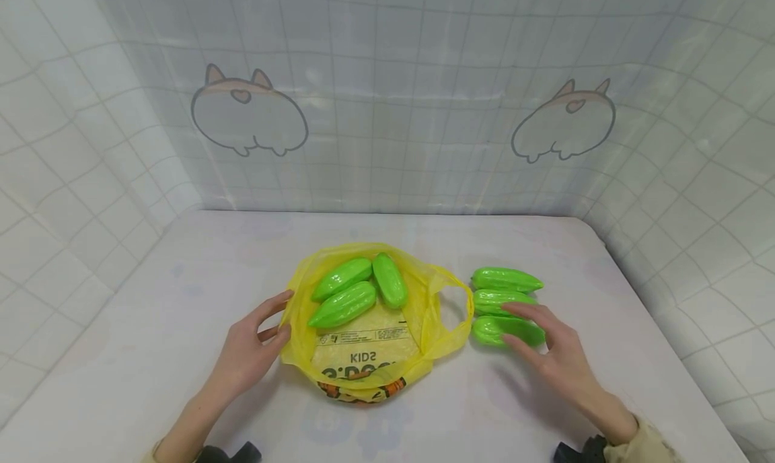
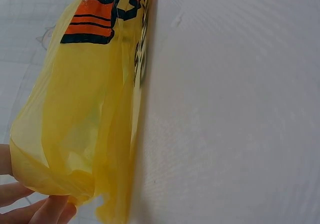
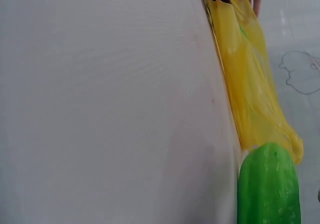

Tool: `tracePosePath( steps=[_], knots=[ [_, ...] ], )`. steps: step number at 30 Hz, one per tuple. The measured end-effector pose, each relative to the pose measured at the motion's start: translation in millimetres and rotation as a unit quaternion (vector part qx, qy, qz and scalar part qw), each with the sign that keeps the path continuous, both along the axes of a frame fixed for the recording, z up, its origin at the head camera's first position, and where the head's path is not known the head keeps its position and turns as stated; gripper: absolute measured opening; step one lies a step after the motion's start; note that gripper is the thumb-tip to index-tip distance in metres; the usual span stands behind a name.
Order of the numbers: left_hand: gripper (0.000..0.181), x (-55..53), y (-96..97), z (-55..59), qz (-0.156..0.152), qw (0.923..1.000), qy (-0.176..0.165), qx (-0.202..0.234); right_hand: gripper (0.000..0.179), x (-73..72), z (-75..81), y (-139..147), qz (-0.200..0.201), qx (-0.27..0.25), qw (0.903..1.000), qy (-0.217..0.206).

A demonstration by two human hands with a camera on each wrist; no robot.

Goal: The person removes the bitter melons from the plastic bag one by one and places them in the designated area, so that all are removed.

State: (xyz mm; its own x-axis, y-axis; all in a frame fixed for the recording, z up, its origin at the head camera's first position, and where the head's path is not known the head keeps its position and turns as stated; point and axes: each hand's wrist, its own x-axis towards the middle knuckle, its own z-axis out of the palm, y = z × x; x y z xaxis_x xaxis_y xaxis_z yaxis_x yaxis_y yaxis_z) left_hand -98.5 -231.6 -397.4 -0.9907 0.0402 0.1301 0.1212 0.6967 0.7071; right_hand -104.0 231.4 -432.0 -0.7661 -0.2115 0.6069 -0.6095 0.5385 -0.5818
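Observation:
A yellow plastic bag (image 1: pixel 303 342) lies with its mouth spread open on the table. Three glossy green toy cucumbers (image 1: pixel 342 305) rest inside it. My left hand (image 1: pixel 248 348) holds the bag's left edge between thumb and fingers; in the left wrist view its fingers (image 2: pixel 50 211) meet the gathered plastic. To the right of the bag's handle, three more cucumbers (image 1: pixel 505 279) lie side by side. My right hand (image 1: pixel 560 355) is over the nearest cucumber (image 1: pixel 493 330), thumb and index finger spread apart on either side of it. That cucumber's end fills the lower right wrist view.
A white table (image 1: pixel 242 247) carries everything. Grid-patterned white walls (image 1: pixel 399 147) with dog drawings stand behind it and at both sides. The bag's right handle loop (image 1: pixel 466 305) reaches close to the row of cucumbers.

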Motion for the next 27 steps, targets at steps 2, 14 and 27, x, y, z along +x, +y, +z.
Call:
tracePosePath(
  steps=[2, 14, 27],
  knots=[
    [0.053, 0.0, -0.2, -0.1, 0.000, 1.0000, 0.002, 0.000, 0.059, -1.9, 0.7, -4, 0.001, 0.005, 1.0000, 0.006],
    [0.054, -2.2, -1.4, -3.9, 0.002, 1.0000, -0.001, -0.003, 0.056, -7.4, 5.4, -39, 0.032, 0.010, 0.9994, -0.005],
    [0.054, -1.8, -1.8, -4.4, 0.001, 1.0000, 0.005, -0.002, 0.053, -16.0, 5.0, -77, 0.029, 0.008, 0.9995, -0.002]
  ],
)
